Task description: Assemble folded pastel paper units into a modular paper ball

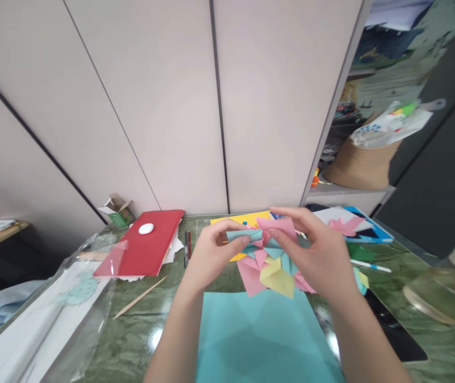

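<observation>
1. Pink, teal and yellow folded-paper cluster [269, 260] is up in the air, right over the far edge of the flat teal paper sheet [263, 340], and it's held between both hands.
2. Left hand [211, 252] comes in from the sheet's left side, thumb and fingertips pressed together on a teal flap at the cluster's upper left.
3. Right hand [325, 255] has its fingers closed over a pink flap on top. The thumb is hidden behind the paper, and that side of the cluster is covered too.
4. That teal sheet runs off the bottom edge, with both forearms crossing its sides.
5. Left of the sheet, on the green marbled table [135, 324], lies a thin wooden stick [139, 299]. Beyond it is a flat red folder [151, 250] with a small white oval object [146, 229] on top, and I can't tell what that is.
6. Beyond the sheet, a yellow paper sheet [243, 218] is mostly hidden behind the hands.
7. Right of the sheet sits a clear glass dish [438, 298], blurred and cut off by the frame edge.
</observation>
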A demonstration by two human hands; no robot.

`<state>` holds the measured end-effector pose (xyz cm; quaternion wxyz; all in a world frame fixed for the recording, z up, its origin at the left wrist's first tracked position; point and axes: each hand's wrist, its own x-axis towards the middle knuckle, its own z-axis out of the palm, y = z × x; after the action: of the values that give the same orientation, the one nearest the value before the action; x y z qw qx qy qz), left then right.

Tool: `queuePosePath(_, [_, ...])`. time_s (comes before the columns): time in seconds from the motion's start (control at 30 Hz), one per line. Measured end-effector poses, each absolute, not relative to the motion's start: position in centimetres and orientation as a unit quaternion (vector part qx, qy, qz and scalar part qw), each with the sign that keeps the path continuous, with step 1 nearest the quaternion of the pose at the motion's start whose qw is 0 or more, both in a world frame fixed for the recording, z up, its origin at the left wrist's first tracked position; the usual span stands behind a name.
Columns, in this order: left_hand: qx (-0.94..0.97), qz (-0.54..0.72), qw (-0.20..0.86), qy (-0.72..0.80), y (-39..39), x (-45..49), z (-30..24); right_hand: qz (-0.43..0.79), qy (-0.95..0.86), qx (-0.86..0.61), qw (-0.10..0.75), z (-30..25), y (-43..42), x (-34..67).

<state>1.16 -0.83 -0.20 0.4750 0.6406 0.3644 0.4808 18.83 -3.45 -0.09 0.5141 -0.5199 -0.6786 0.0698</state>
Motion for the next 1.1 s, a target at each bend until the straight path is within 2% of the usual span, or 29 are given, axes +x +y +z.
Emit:
queuePosePath(0.3, [0.671, 0.488, 0.384, 0.406, -1.7, 1.1, 0.2, 0.035, -0.689, -0.519, 0.505, 0.0, -3.6, 18.8])
queuePosePath(0.5, [0.637, 0.534, 0.381, 0.405, -1.9, 1.5, 0.3, -0.114, -0.703, -0.449, 0.540, 0.3, -4.0, 18.9])
queuePosePath(0.7, [0.621, 0.560, 0.352, 0.421, -2.4, 1.6, 0.4, -0.116, -0.772, -0.418, 0.464, 0.6, -4.4, 18.7])
queuePosePath(1.1, [0.595, 0.539, 0.441, 0.401, -3.5, 1.5, 1.5, -0.104, -0.787, -0.391, 0.466, 0.8, -4.5, 19.0])
